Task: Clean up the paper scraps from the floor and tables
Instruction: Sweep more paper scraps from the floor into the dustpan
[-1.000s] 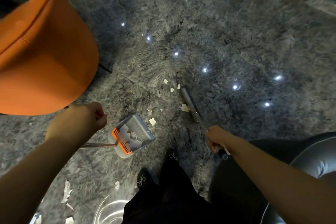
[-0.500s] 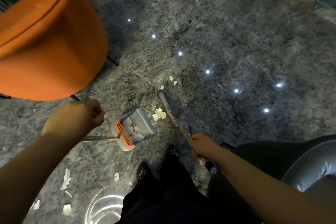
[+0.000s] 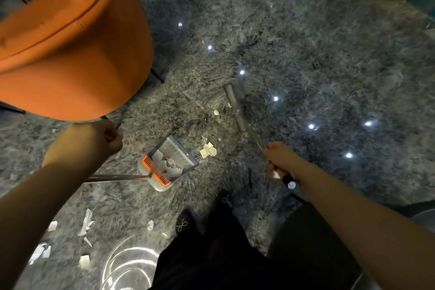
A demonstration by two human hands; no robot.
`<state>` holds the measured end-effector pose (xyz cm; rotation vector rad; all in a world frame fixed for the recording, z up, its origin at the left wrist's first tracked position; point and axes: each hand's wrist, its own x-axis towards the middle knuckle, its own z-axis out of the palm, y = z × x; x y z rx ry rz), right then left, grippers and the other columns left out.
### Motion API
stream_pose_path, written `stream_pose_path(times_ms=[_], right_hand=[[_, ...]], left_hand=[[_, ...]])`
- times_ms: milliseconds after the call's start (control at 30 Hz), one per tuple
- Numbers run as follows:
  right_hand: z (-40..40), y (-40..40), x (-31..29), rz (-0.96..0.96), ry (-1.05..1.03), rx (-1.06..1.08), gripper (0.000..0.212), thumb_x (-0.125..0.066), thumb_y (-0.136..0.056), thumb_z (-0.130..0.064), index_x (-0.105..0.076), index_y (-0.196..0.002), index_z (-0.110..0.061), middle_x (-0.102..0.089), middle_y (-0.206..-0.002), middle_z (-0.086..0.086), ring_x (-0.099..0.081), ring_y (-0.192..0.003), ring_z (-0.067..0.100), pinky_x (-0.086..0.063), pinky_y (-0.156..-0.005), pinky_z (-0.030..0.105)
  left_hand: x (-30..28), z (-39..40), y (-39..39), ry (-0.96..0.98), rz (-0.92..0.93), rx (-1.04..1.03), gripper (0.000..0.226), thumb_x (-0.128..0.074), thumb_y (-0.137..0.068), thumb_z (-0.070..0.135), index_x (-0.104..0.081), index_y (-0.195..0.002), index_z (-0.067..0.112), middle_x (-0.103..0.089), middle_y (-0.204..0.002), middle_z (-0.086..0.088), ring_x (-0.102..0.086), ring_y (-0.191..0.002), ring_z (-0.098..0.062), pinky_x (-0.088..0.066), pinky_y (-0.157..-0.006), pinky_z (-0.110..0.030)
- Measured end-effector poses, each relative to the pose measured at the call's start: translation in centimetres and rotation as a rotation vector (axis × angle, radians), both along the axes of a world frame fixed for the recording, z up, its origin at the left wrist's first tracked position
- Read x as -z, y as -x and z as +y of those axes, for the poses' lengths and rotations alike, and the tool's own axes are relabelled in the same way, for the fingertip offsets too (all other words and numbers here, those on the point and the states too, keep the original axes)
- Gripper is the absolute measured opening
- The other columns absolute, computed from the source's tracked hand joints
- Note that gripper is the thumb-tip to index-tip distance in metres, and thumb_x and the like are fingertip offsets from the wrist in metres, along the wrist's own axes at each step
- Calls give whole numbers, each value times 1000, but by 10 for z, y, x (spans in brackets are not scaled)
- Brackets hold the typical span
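floor: dark grey marbled surface, glossy, with small bright light reflections scattered on it.
orange chair: large rounded seat at upper left, standing on the floor; its lower edge sits just above the left hand in the view.
dark seat: a grey cushioned edge shows at lower right, behind the right forearm.
person's legs: black trousers and two dark shoes with bow laces at bottom centre, just below the dustpan.
broom: long grey head lying on the floor, its handle running down and right into the right hand; the head is blurred.
dustpan: grey pan with an orange comb edge, resting on the floor between the two hands, white scraps already inside; its metal handle runs left toward the left forearm.
paper scraps: a small pale heap on the floor just right of the dustpan mouth and left of the broom handle, well apart from both hands; a few more bits lie near the broom head.
loose scraps: white torn pieces at lower left, under the left forearm.
right hand: fingers curled round the broom handle, whose black end sticks out behind the palm.
left hand: closed in a fist above the dustpan; something orange shows at the fingers, and i cannot tell what it grips.
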<state>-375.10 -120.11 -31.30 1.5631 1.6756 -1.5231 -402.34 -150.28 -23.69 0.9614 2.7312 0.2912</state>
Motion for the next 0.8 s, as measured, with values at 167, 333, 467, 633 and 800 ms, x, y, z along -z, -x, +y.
stream_pose_path(times_ms=[167,333,467,633,800], right_hand=[[43,30,20,-70,-97,-52,27,-38,-100,-5,-48,-74,-7,-47,-60,12,-42,-48,20,-37,-40,25],[70,62,38,-168,-68,-104,30,-42,-99,-9,-51,-71,-5,-51,-65,12,-43,-53,22,-36,-47,26],[69,72,45,-218,-4,-156,20,-39,-95,-4,-50,-79,-4,-46,-67,16,-39,-52,21,-34,-46,27],[49,62,52,-235,48,-269,18,-36,-96,2,-53,-89,-1,-42,-66,15,-33,-51,19,-31,-45,28],[14,45,49,-211,109,-217,20,-32,-95,5,-43,-109,-4,-40,-64,12,-34,-50,20,-30,-46,30]], left_hand=[[6,-4,3,10,28,-7,23,-80,-77,24,-60,-66,29,-65,-60,1,-56,-54,-22,-44,-49,-27],[11,-8,6,-1,29,12,31,-82,-75,25,-54,-63,34,-60,-54,6,-55,-50,-18,-44,-49,-24],[11,-4,9,22,42,-11,30,-81,-75,26,-54,-63,34,-64,-57,1,-59,-54,-25,-50,-51,-31],[8,1,8,24,16,-22,24,-80,-76,26,-59,-64,29,-64,-59,-1,-59,-56,-27,-47,-50,-29],[8,-1,13,10,-11,21,21,-79,-76,24,-61,-66,26,-58,-56,3,-48,-51,-19,-41,-50,-26]])
